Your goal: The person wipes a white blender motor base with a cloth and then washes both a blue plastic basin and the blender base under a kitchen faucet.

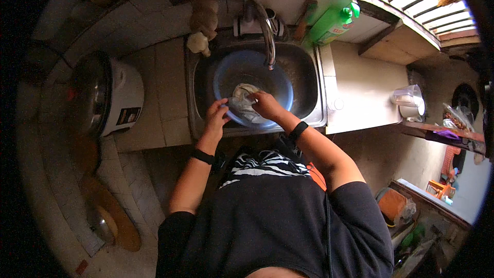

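A blue plastic basin [286, 81] stands in a stainless steel sink [308, 85] in front of me. In it lies what looks like a clear plastic bag [251, 115], with a pale, rounded item [244, 88] at its far side; what that is I cannot make out. My left hand [217, 115] is at the basin's near left rim, fingertips against the bag's edge and thumb set apart; its grip is unclear. Over the basin, my right hand [266, 105] has its fingers bent together on the bag, and the fingertips are partly hidden.
A chrome faucet [267, 34] arches over the basin. Behind the sink's right corner stands a green spray bottle [330, 25]. A white appliance [125, 92], apparently a rice cooker, sits on the tiled counter at left. Toward the right end is a clear plastic jug [408, 95].
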`<state>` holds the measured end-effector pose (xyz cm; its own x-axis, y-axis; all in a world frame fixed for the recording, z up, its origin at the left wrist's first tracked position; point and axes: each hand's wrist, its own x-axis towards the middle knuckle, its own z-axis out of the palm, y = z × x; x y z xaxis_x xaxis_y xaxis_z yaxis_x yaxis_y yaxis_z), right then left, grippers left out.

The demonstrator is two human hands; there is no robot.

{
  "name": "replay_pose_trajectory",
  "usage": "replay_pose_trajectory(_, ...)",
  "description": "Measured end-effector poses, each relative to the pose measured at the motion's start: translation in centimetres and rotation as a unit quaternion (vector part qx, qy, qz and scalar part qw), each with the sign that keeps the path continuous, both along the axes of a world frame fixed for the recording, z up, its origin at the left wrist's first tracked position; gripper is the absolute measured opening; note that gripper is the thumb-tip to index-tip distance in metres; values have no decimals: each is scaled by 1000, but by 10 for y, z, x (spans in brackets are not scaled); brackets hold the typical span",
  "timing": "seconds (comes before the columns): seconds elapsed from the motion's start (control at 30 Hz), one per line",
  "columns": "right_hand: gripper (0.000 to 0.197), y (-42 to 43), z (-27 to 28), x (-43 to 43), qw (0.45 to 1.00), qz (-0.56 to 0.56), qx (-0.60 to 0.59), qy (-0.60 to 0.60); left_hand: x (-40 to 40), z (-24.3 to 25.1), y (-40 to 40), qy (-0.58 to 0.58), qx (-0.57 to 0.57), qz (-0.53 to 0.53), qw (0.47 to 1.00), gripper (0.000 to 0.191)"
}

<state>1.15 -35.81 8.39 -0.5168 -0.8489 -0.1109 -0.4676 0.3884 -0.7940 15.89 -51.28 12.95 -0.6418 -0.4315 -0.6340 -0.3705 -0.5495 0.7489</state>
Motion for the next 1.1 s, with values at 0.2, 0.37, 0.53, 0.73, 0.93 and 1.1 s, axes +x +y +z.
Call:
replay_pose_trajectory(0.2,24,46,6,-22,990,-93,-21,-108,14,-48,-22,-37,-8,-36,999,38)
replay_pose_trajectory(0.37,34,66,38,-100,967,-243,-52,-54,11,-35,-19,-41,50,-34,997,45)
replay_pose_trajectory(0.53,44,14,95,-173,964,-188,62,178,17,-24,-1,-6,73,-26,997,43)
replay_pose_trajectory(0.73,33,-37,99,-206,950,-85,168,250,32,-33,27,52,110,38,992,38)
replay_pose_trajectory(0.93,26,-20,58,-250,929,-54,136,341,36,-43,36,18,86,48,995,39)
replay_pose_trajectory(1.1,28,-20,69,-254,936,-86,142,311,38,-41,39,5,70,48,996,38)
